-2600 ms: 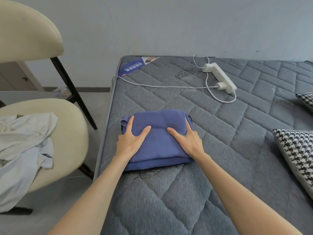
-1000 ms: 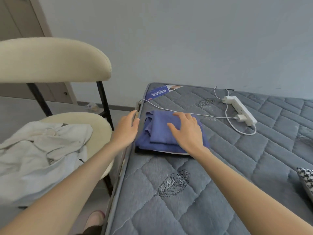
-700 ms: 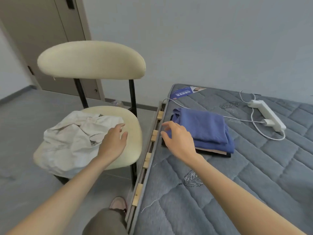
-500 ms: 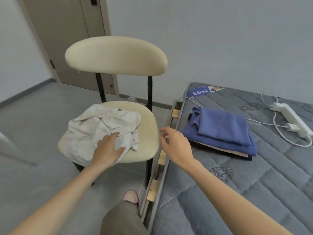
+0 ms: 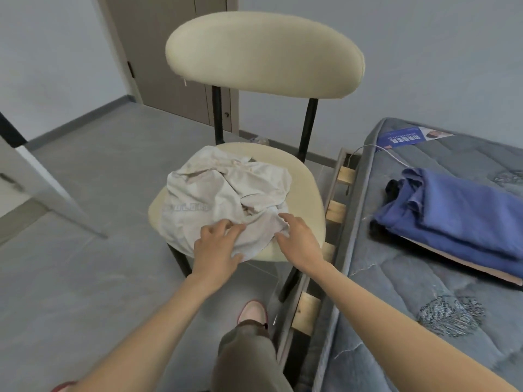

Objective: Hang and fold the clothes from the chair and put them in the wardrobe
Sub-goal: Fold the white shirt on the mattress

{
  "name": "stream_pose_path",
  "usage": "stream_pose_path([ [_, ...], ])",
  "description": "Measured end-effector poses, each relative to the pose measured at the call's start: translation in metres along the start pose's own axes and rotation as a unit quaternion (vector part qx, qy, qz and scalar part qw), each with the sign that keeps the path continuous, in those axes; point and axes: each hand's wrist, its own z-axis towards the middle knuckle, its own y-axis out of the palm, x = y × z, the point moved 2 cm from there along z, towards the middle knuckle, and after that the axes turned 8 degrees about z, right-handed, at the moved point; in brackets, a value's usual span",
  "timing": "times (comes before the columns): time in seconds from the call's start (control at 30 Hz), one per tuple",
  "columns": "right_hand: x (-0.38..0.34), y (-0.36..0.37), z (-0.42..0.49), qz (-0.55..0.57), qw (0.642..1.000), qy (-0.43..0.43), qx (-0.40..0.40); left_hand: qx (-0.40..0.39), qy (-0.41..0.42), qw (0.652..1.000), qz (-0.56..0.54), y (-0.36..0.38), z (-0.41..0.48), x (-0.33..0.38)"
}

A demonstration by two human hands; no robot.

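Observation:
A crumpled white garment [image 5: 226, 190] lies on the seat of a cream chair [image 5: 307, 193] straight ahead of me. My left hand [image 5: 218, 248] grips the garment's near edge with curled fingers. My right hand [image 5: 300, 240] pinches the same edge a little to the right, thumb under the fabric. A folded blue garment [image 5: 458, 207] sits on top of a small stack on the grey mattress [image 5: 424, 295] at the right, apart from both hands.
The chair stands close against the bed frame [image 5: 334, 210], whose wooden slats show. A brown door [image 5: 175, 58] is behind the chair. A white panel [image 5: 42, 188] juts in from the left. My foot [image 5: 253, 309] is on the grey floor below the seat.
I turned left from the mattress to the chair. Both hands left the folded blue garment; the left then the right reached the white garment and took hold of its near edge.

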Motion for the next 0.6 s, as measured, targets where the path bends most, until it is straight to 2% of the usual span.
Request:
stream_pose_path([
  [0.07, 0.006, 0.008, 0.007, 0.003, 1.000, 0.024, -0.001, 0.034, -0.001, 0.999, -0.005, 0.002, 0.004, -0.002],
  [0.17, 0.010, 0.011, 0.011, -0.028, 1.000, 0.009, 0.000, 0.045, -0.014, 0.999, -0.018, 0.001, 0.010, -0.003],
  [0.27, 0.012, 0.005, 0.010, 0.022, 1.000, 0.003, 0.017, 0.041, -0.018, 0.995, -0.089, -0.001, 0.009, -0.003],
  [0.47, -0.004, -0.041, -0.010, 0.088, 0.988, -0.053, 0.112, 0.016, 0.009, 0.970, -0.241, -0.016, -0.016, 0.012],
  [0.6, -0.026, -0.091, -0.033, 0.197, 0.962, -0.056, 0.182, 0.017, 0.024, 0.944, -0.329, -0.044, -0.033, 0.041],
])
